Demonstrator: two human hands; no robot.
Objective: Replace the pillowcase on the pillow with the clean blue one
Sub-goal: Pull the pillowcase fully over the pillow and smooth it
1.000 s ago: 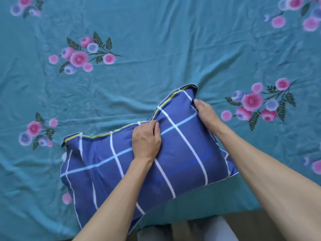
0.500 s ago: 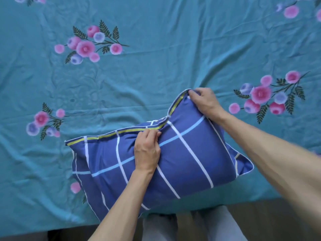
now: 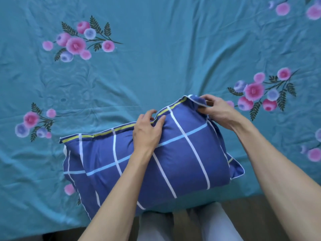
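A plump pillow in a dark blue pillowcase (image 3: 182, 157) with white and light-blue grid lines and a yellow-striped far edge lies on the bed's near edge. A sliver of white pillow (image 3: 64, 150) shows at its left end. My left hand (image 3: 147, 131) rests on top of the pillow near the far edge, fingers spread and slightly bent over the yellow trim. My right hand (image 3: 217, 110) pinches the far right corner of the pillowcase, lifting it a little.
The bed is covered by a teal sheet (image 3: 156, 58) printed with pink and purple flower clusters. The sheet's near edge runs along the bottom, with my legs (image 3: 182, 226) and a brown floor below it.
My right hand slid from the pillow's right side to its far right corner and pinched the fabric. My left hand loosened its grip and spread its fingers over the far edge.
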